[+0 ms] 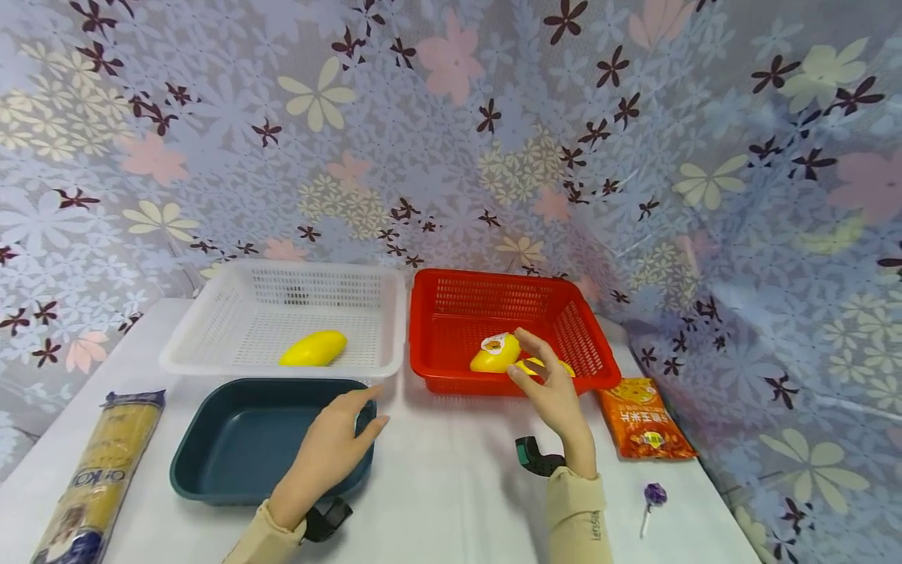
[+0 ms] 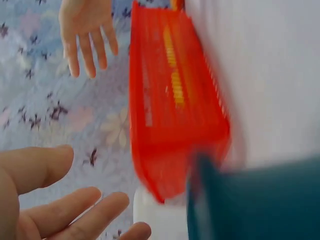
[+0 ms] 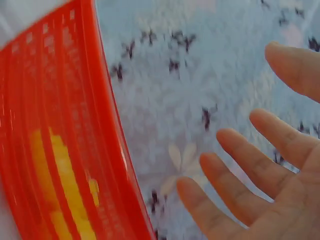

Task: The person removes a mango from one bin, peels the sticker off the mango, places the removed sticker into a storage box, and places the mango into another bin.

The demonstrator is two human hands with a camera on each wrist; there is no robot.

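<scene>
Both Grips Hover Free, Yellow Fruit Below!

Down at the near side, beige sleeves [image 1: 578, 517] lead in behind the two grips, and there's the long yellow packet [image 1: 102, 478] stretched over the white table [image 1: 451, 493], well out to the left of the left grip [image 1: 327, 450]. Off to the near right of the right grip [image 1: 553, 392] lies a purple lollipop [image 1: 655, 495], its stick pointing back toward the person.

Now the left grip: fingers loosely stretched, thumb well apart, nothing held! It hangs over the right end of the dark teal tray [image 1: 239, 446], which spreads out to its left.

Over to the right grip: fingers spread, palm bare, nothing in it! An orange packet [image 1: 644, 419] lies to its right, by the basket's corner. The grip itself is poised above the front edge of the red basket [image 1: 451, 384], and inside, just left of and below the fingers, sits the stickered yellow fruit [image 1: 496, 358]. A second yellow fruit [image 1: 567, 368] shows behind the hand, partly hidden.

Farther out, beyond the left grip and the tray, a white basket [image 1: 282, 370] cradles one more, the lone yellow fruit [image 1: 315, 348]. And beyond both grips, the floral curtain [image 1: 423, 157] fills the back.
</scene>
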